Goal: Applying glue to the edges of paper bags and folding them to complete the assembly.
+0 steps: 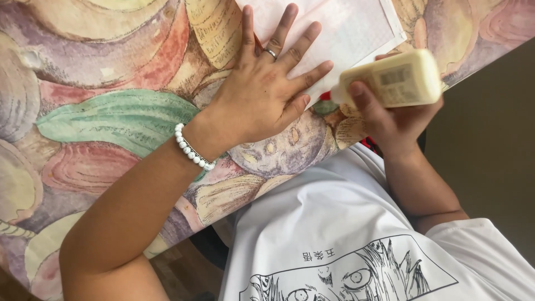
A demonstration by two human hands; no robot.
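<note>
The left hand [262, 92] lies flat on the counter [100, 122], fingers spread wide. Its fingertips press on a sheet of paper [351, 28]. There is one sheet, pale with a faint grid, and its top runs out of the picture. One corner of the paper points toward the counter's edge, near the right hand.

The right hand [390, 120] is wrapped tight around one bottle [390, 81]. The bottle is cream colored and lies tipped on its side. Its small end points at the left hand and sits just beside the paper's edge. The bottle hangs right over the edge of the counter.

The counter is covered with big painted shapes in green, pink, purple and yellow. Its edge runs slanted from the bottom left up to the top right. To the left of the left hand there is lots of open room on the counter. To the right, the counter ends quickly, and the floor [490, 145] shows below.

The left wrist wears one bracelet [192, 147] of white beads. One finger wears one ring [271, 53]. The person wears a white shirt [334, 223] with a black drawing.
</note>
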